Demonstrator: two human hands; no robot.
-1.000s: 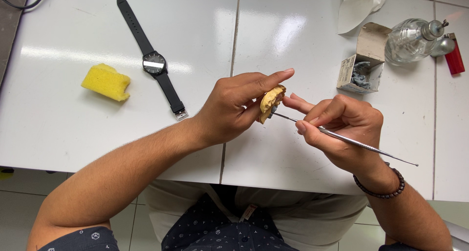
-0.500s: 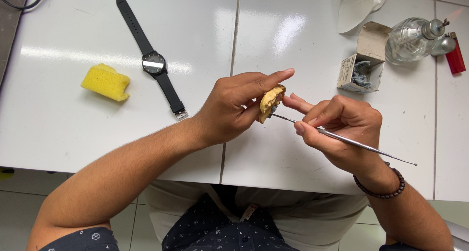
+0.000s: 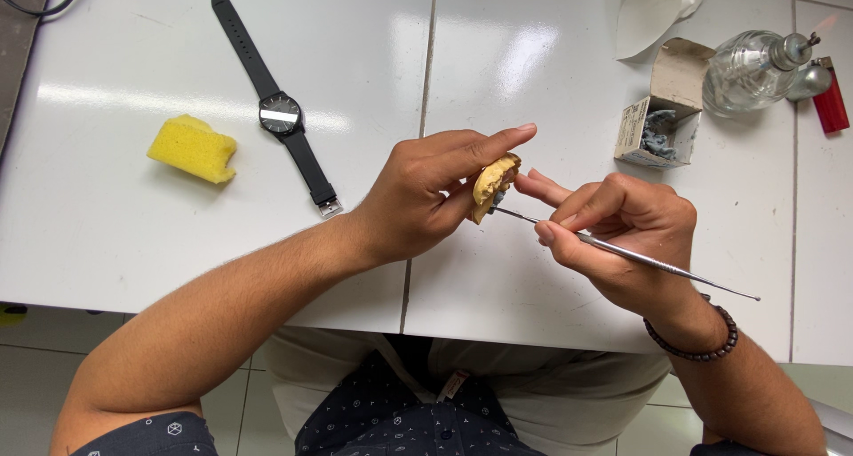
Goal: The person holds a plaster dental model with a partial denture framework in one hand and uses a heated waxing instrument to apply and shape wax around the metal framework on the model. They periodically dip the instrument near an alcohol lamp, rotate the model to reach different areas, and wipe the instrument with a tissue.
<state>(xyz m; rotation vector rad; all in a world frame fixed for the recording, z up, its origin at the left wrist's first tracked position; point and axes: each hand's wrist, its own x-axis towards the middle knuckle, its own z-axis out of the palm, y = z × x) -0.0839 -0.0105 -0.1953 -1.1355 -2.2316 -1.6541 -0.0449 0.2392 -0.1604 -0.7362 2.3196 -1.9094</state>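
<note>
Surface: white tabletop (image 3: 133, 234), seam down the middle. Left hand (image 3: 426, 198): fingers closed around a small yellow dental cast (image 3: 491, 182), held above the table near its front edge. Right hand (image 3: 622, 229): pinching a thin metal instrument (image 3: 640, 256) pen-fashion, tip touching the cast. Also present: yellow sponge (image 3: 192, 148) and black wristwatch (image 3: 283, 117) at left; open cardboard box (image 3: 662, 110), glass spirit lamp (image 3: 751, 72), red lighter (image 3: 831, 101) at right

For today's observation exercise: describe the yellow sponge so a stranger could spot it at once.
On the white table, look to the far left, away from both hands. The yellow sponge lies left of the black wristwatch. It is the only bright yellow, soft, blocky thing there.
</note>
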